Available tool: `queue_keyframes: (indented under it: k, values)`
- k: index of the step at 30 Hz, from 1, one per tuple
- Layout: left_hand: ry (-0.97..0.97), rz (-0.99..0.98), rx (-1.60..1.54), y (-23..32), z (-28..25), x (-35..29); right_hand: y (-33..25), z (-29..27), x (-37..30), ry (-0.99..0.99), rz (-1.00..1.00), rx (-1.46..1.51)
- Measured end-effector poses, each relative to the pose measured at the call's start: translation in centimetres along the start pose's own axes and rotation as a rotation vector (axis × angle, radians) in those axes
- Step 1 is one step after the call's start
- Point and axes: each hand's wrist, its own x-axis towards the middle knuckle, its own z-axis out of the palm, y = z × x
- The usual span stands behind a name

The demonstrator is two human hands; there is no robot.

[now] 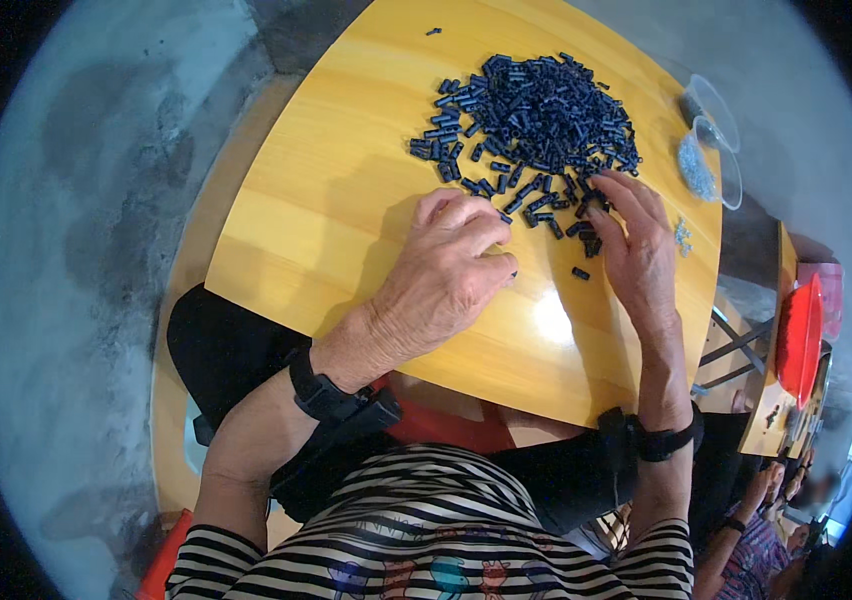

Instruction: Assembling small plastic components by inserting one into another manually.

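A heap of small black plastic tubular pieces (556,110) covers the far middle of the yellow table (316,200), with loose ones scattered along its near edge. My left hand (456,260) is closed in a pinch just short of the heap. A dark tip of a small black piece (513,275) shows by its thumb; the rest is hidden. At the heap's near right edge, my right hand (638,245) bends its thumb and fingers around a small black piece (596,198). One loose piece (581,273) lies between my hands.
Two clear plastic tubs, one holding small clear parts (694,170), stand at the table's right edge. A few such parts (683,237) lie loose nearby. Farther right, a red basin (799,340) rests on another table, where other people sit. A grey wall (96,250) rises at left.
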Motion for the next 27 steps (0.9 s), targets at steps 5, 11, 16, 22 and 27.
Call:
queue_keyframes:
  k: [5, 11, 16, 22, 27]
  values:
    - [0.042, -0.012, 0.005, -0.3, 0.0, 0.0, 0.1, 1.6, 1.3, -0.012, -0.08, -0.076]
    - [0.109, -0.034, -0.014, -0.4, 0.3, -0.1, 0.2, 2.1, 1.5, 0.015, -0.125, -0.093]
    - [0.087, -0.047, 0.01, -0.4, 0.3, 0.0, 0.2, 2.3, 2.6, 0.054, 0.004, 0.094]
    - [0.039, -0.046, 0.021, -0.5, 0.2, -0.2, 0.4, 3.1, 3.2, 0.024, -0.132, 0.003]
    - [0.005, -0.056, 0.019, -0.4, 0.2, -0.2, 0.4, 2.8, 2.7, 0.029, -0.048, 0.116]
